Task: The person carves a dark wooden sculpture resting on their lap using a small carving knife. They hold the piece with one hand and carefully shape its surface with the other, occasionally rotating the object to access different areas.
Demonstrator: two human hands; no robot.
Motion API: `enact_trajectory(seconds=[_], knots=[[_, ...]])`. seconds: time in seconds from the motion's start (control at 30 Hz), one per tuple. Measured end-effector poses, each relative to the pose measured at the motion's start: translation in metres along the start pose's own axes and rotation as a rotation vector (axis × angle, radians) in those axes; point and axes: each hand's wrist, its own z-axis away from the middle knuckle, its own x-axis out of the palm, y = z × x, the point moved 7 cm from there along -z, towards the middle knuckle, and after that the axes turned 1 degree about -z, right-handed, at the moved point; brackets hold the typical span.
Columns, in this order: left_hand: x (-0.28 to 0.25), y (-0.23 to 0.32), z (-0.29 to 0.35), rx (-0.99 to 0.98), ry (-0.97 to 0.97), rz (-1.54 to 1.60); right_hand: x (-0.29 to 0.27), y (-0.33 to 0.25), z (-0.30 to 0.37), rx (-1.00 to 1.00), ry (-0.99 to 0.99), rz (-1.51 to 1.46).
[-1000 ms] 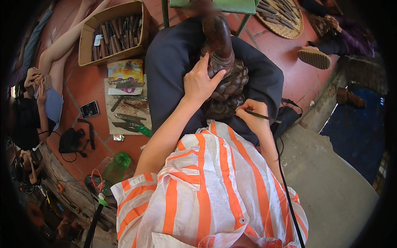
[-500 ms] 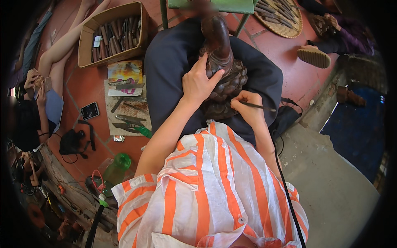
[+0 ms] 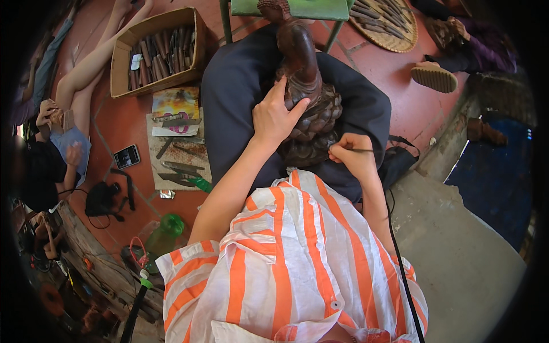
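Observation:
A dark brown carved wooden statue (image 3: 299, 51) lies across my lap, its head away from me and its rounded, petal-like base (image 3: 311, 146) towards my body. My left hand (image 3: 277, 112) grips its side, thumb and forefinger spread around the narrow part above the base. At the base's right edge, my right hand (image 3: 355, 153) is closed in a pinch on a slim dark tool (image 3: 363, 150), whose shaft sticks out to the right. The tool's working tip is hidden by my fingers.
To the left are a cardboard box (image 3: 191, 60) of wooden-handled tools, a mat (image 3: 161, 166) with blades, a phone (image 3: 126, 155) and a green bottle (image 3: 166, 231). A green stool (image 3: 320, 8) and a basket (image 3: 413, 40) of tools stand ahead. Other people sit on both sides.
My right hand has shifted slightly right and turned with the tool. My left hand stays on the statue. The person at left has lowered one hand.

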Motion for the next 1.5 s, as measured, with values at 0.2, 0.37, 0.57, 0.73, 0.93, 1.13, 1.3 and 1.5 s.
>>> enact_trajectory(seconds=[0.2, 0.37, 0.57, 0.73, 0.93, 1.13, 1.3, 1.5], knots=[[0.002, 0.003, 0.0, 0.005, 0.0, 0.01, -0.001, 0.01, 0.002, -0.054, 0.03, 0.074], [0.001, 0.002, 0.0, 0.013, 0.001, 0.008, 0.003, -0.002, -0.006, -0.057, -0.017, 0.103], [0.0, 0.003, 0.0, 0.001, 0.001, 0.007, -0.009, 0.003, 0.004, 0.024, -0.048, 0.085], [0.002, 0.005, -0.002, 0.006, -0.021, 0.02, -0.003, -0.002, 0.0, -0.057, -0.005, 0.169], [-0.002, 0.006, -0.001, 0.004, -0.015, 0.014, -0.069, -0.033, 0.056, -0.033, 0.208, -0.105], [0.003, -0.005, -0.007, -0.156, -0.181, 0.103, -0.107, 0.0, 0.082, -0.005, 0.381, -0.181], [-0.001, -0.017, -0.046, -0.207, -0.167, 0.271, -0.093, 0.021, 0.082, 0.052, 0.299, -0.17], [-0.034, 0.042, -0.118, 0.336, 0.173, -0.145, -0.073, 0.012, 0.062, -0.119, 0.229, -0.167]])
